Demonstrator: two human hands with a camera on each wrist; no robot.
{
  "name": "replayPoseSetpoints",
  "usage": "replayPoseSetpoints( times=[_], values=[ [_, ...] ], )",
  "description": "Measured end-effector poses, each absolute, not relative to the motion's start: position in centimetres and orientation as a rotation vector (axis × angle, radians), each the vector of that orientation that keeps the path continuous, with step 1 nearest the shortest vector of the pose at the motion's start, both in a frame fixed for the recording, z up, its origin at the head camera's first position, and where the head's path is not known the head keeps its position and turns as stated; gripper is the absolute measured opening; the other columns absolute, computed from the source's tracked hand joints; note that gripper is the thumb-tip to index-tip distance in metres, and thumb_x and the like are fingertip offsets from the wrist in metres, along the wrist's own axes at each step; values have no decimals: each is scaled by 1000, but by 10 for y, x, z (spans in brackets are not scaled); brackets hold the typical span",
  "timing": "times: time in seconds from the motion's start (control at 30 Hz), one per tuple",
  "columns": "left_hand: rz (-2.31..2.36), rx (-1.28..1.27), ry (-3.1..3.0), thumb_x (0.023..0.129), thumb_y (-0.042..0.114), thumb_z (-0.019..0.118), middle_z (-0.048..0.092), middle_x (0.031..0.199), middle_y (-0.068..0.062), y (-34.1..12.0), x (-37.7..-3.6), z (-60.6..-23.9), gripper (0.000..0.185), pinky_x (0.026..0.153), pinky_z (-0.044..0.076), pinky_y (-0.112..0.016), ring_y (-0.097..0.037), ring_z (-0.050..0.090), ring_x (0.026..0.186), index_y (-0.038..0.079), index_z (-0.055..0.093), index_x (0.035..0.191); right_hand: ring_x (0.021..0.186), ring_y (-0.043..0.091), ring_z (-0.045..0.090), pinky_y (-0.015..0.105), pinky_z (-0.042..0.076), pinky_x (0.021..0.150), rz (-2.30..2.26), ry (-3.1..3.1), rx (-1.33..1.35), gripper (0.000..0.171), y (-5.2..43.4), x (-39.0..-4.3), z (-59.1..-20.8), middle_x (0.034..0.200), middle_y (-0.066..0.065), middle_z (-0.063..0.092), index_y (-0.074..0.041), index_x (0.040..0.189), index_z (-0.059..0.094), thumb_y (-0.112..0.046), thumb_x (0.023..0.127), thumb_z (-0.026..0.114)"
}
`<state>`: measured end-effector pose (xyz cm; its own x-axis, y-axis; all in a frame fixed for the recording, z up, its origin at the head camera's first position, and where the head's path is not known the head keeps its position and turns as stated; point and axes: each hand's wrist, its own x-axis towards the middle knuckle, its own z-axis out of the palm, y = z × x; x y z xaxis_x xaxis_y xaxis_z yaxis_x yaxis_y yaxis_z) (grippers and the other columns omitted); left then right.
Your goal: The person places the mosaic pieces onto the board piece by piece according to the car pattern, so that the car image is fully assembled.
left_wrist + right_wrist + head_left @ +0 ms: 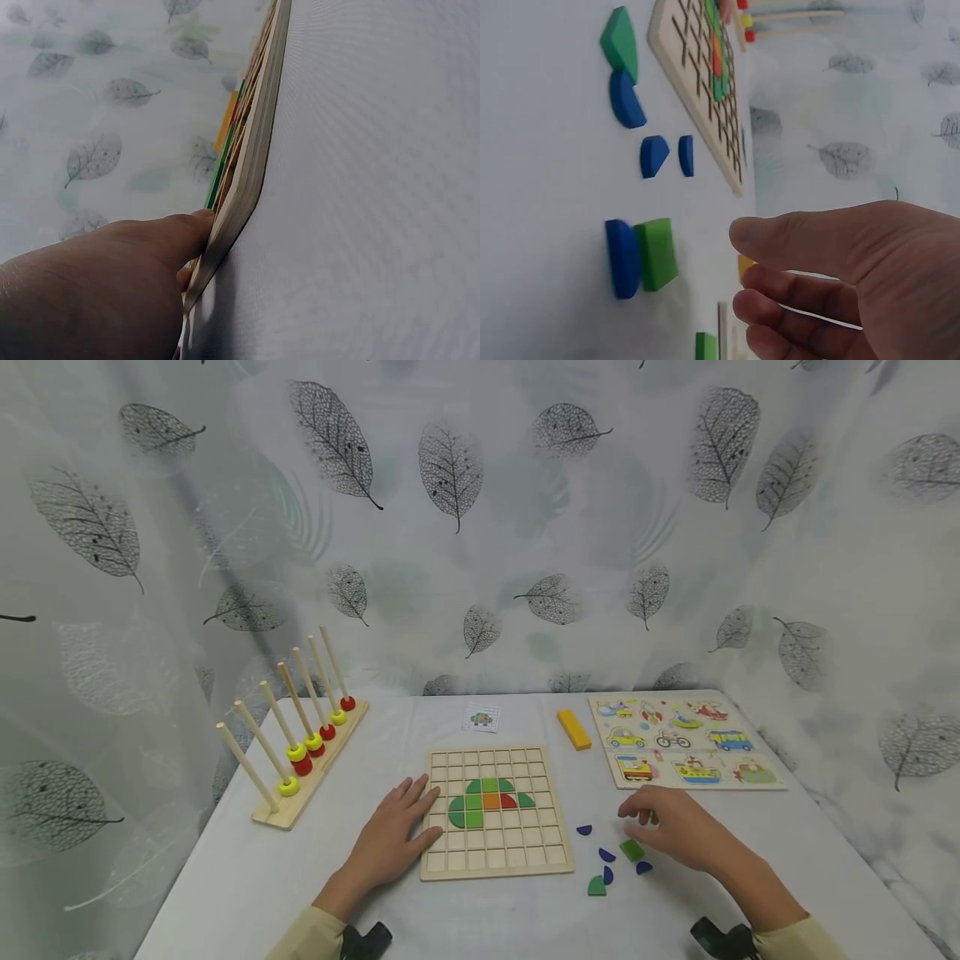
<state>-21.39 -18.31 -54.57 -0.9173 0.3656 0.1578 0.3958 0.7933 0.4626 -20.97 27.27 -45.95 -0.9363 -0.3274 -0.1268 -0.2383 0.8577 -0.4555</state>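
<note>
left hand (pixel 393 839) lies flat on the square grid board's (pixel 495 856) left edge; right hand (pixel 678 831) hovers loosely curled, empty, over the green tile (pixel 632 850).

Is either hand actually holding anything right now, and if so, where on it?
Nothing is gripped. The left hand rests flat on the grid board's left edge; the right hand hovers over loose pieces.

abacus (pixel 303 739) far left | yellow block (pixel 573 728) | vehicle puzzle (pixel 684 740) (far right) | card (pixel 482 719)
</note>
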Motion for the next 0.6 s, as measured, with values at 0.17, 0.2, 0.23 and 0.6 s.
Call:
replayPoseSetpoints(
  times=[0.17, 0.2, 0.23, 0.6],
  values=[
    [-777, -623, -2918, 106, 41, 69, 37, 173, -14, -183, -214, -546, 65, 131, 21, -58, -41, 28, 161, 9, 54, 161, 83, 16, 58, 29, 54, 71, -692, 2742, -369, 19, 282, -207, -470, 91, -10, 68, -17, 108, 82, -10, 91, 85],
    [-779, -621, -2918, 106, 41, 69, 37, 173, -14, -183, -213, -546, 65, 131, 21, -58, -41, 28, 161, 8, 54, 161, 82, 16, 57, 29, 53, 70, -691, 2729, -369, 19, 284, -207, -471, 90, -10, 67, -17, 108, 82, -9, 91, 85],
    [-781, -619, -2919, 106, 41, 69, 37, 173, -14, -183, -213, -546, 65, 131, 21, -58, -41, 28, 161, 8, 54, 161, 82, 16, 57, 29, 52, 69, -690, 2720, -366, 19, 285, -206, -472, 89, -10, 66, -17, 108, 82, -10, 91, 85],
    [-780, -617, -2921, 106, 41, 69, 37, 173, -13, -183, -213, -545, 65, 131, 22, -58, -40, 28, 161, 9, 54, 161, 83, 16, 56, 30, 52, 72, -675, 2757, -347, 19, 286, -209, -480, 88, -8, 63, -17, 110, 82, -13, 92, 86]
  ],
)
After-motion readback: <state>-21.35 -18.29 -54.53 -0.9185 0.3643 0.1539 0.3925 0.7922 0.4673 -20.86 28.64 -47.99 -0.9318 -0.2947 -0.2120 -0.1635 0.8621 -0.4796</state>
